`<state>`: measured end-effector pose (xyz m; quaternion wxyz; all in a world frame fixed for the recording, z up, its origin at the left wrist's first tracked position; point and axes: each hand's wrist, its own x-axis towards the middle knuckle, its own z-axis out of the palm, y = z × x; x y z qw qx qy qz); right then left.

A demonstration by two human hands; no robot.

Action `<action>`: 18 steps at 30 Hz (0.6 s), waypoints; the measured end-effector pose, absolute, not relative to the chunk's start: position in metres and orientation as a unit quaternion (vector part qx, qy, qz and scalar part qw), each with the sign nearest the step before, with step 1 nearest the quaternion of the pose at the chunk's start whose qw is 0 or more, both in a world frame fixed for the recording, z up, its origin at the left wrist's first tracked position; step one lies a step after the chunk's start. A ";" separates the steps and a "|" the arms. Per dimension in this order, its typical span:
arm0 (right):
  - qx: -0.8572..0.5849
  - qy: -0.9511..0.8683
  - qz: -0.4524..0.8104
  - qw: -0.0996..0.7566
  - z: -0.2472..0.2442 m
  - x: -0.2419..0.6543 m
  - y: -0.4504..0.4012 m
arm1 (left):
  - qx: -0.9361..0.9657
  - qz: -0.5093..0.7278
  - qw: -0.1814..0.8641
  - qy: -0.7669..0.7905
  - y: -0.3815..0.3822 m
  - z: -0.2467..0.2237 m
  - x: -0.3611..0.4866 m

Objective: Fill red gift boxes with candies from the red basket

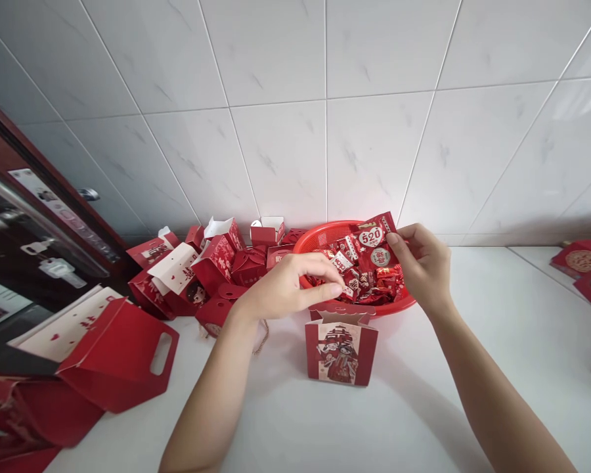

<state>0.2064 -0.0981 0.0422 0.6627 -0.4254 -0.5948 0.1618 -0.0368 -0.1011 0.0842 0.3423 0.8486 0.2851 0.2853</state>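
My right hand [426, 266] pinches a red candy packet [374, 240] marked "520" by its right side, above the basket. My left hand [295, 282] reaches over the basket's near left rim with thumb and fingertips drawn together. Whether a small wrapped candy sits between those fingertips I cannot make out. The red plastic basket [315, 235] holds many red and white wrapped candies [352, 279]. Just in front of it stands an upright red paper gift box [342, 348] with its top open and a cartoon couple on its front.
Several red gift boxes [214, 259] crowd together left of the basket. Larger red boxes [123, 358] with handle cut-outs lie at the left front. More red items [584, 259] lie at the right edge of the white table [285, 420]. A tiled wall rises behind.
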 end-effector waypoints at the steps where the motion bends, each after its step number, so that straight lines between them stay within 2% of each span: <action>1: -0.415 -0.587 0.209 0.663 0.044 0.209 -0.098 | 0.860 0.254 0.327 0.300 -0.104 0.087 -0.041; 5: -0.366 -0.553 0.397 0.635 0.049 0.214 -0.095 | 0.886 0.115 0.250 0.374 -0.114 0.092 -0.046; 8: -0.360 -0.540 0.458 0.608 0.049 0.214 -0.093 | 0.891 0.051 0.244 0.379 -0.118 0.091 -0.042; 18: -0.335 -0.522 0.531 0.578 0.049 0.205 -0.098 | 0.902 0.083 0.218 0.362 -0.112 0.085 -0.043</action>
